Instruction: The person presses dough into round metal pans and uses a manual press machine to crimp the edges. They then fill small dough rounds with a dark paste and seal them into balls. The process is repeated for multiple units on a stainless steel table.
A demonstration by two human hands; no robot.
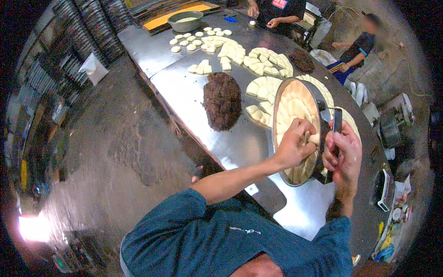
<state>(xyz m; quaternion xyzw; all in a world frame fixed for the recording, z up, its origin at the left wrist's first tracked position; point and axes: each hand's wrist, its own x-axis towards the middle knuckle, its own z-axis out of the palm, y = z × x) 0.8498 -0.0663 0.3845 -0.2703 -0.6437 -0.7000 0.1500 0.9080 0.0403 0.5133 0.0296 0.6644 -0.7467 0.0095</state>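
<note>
A round metal pan (308, 87) with a dark handle is tilted on its side above the table, its open face toward the left. Pale dough (290, 105), marked into wedge-like pieces, lines the inside. My right hand (344, 152) is closed around the handle (338, 121) on the pan's right side. Inside the pan, my left hand (297, 144) has its fingers curled against the dough and closed on some of it; the fingertips are partly hidden. Behind the pan lie cut dough wedges (264, 87) in fan-shaped groups. Left of them sits a brown crumbly mound (222, 101).
On the metal table (177, 99) are dough balls (191, 47), a grey bowl (185, 21) and a second brown mound (302, 61). One person (281, 13) handles dough at the far edge; another person (362, 48) is farther right. Stacked trays (78, 39) stand far left.
</note>
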